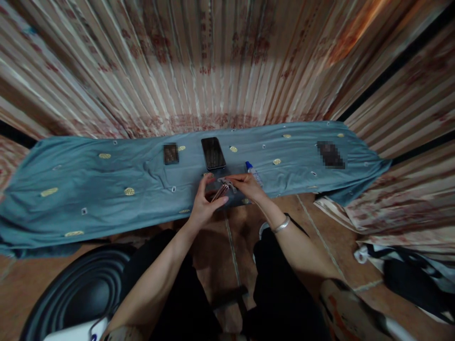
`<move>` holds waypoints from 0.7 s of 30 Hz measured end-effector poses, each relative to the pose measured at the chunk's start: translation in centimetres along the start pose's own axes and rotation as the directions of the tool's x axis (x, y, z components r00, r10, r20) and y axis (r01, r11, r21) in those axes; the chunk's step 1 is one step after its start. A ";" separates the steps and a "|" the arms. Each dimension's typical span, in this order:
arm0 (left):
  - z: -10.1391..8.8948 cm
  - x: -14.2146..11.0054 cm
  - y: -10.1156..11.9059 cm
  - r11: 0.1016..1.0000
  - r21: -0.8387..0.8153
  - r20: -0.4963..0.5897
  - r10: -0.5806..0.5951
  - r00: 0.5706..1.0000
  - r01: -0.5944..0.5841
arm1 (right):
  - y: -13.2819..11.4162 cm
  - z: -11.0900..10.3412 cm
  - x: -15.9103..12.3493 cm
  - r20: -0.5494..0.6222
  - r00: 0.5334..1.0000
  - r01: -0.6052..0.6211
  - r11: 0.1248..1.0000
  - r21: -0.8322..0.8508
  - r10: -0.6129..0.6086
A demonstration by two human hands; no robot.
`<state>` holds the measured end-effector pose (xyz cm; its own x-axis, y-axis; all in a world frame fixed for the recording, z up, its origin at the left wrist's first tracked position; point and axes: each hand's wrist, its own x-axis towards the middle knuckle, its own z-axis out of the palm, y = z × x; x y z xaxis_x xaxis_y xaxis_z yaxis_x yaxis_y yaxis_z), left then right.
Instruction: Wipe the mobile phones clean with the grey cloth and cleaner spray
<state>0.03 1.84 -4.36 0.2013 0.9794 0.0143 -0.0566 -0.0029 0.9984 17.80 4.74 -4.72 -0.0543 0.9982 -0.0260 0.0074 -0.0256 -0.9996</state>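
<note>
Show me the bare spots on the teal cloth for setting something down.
The teal cloth has bare room left of the pixelated square, and between the blue-capped bottle and the pixelated dark item. It is crowded mid-cloth, around the smartphone, bottle, left hand and right hand.

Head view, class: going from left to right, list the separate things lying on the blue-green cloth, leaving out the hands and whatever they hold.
Small dark pixelated item → black phone → blue-capped bottle → larger dark pixelated item.
</note>
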 end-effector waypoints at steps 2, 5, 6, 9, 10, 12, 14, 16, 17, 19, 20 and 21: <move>0.2 0.0 0.5 0.974 -0.179 -0.013 -0.144 0.990 0.139 | 0.4 0.5 0.2 -0.027 0.999 -0.023 0.998 0.051 0.024; 0.3 0.0 1.3 0.863 -0.421 0.021 -0.299 0.954 0.280 | 0.9 1.3 0.3 -0.068 0.998 0.016 0.999 0.028 -0.014; 0.3 0.0 1.5 0.821 -0.484 0.028 -0.332 0.943 0.303 | 1.0 1.6 0.3 -0.075 0.996 0.047 0.999 -0.004 -0.047; 0.2 0.2 2.1 0.708 -0.628 0.027 -0.394 0.919 0.323 | 1.0 2.4 -0.2 -0.067 0.979 0.177 0.966 -0.187 -0.193; 0.2 0.3 2.3 0.677 -0.663 0.026 -0.407 0.913 0.320 | 1.0 2.6 -0.5 -0.060 0.966 0.227 0.935 -0.272 -0.252; 0.2 0.4 2.4 0.618 -0.717 0.037 -0.428 0.903 0.322 | 0.8 3.1 -1.0 -0.038 0.926 0.321 0.838 -0.440 -0.375; 0.4 0.5 2.3 0.563 -0.755 0.056 -0.455 0.889 0.336 | 0.5 3.6 -1.4 0.004 0.877 0.399 0.724 -0.563 -0.480; 0.7 0.5 2.1 0.518 -0.784 0.066 -0.478 0.876 0.342 | 0.2 4.2 -1.9 0.062 0.831 0.462 0.625 -0.629 -0.553; 0.9 0.5 2.0 0.503 -0.795 0.066 -0.485 0.872 0.339 | 0.1 4.5 -2.1 0.094 0.812 0.491 0.587 -0.644 -0.576; 1.1 0.5 1.5 0.487 -0.809 0.051 -0.497 0.866 0.327 | -0.4 5.1 -2.5 0.154 0.779 0.541 0.526 -0.656 -0.608; 1.2 0.5 1.3 0.484 -0.816 0.032 -0.507 0.861 0.315 | -0.6 5.4 -2.7 0.181 0.762 0.564 0.499 -0.658 -0.621; 1.1 0.6 1.0 0.482 -0.823 0.011 -0.517 0.856 0.302 | -0.8 5.7 -3.0 0.207 0.745 0.586 0.474 -0.657 -0.635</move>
<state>1.21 2.22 -3.31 0.2120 0.8375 -0.5037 -0.7709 0.4601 0.4405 12.27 1.47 -3.85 -0.2519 0.7482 0.6138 0.6279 0.6090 -0.4847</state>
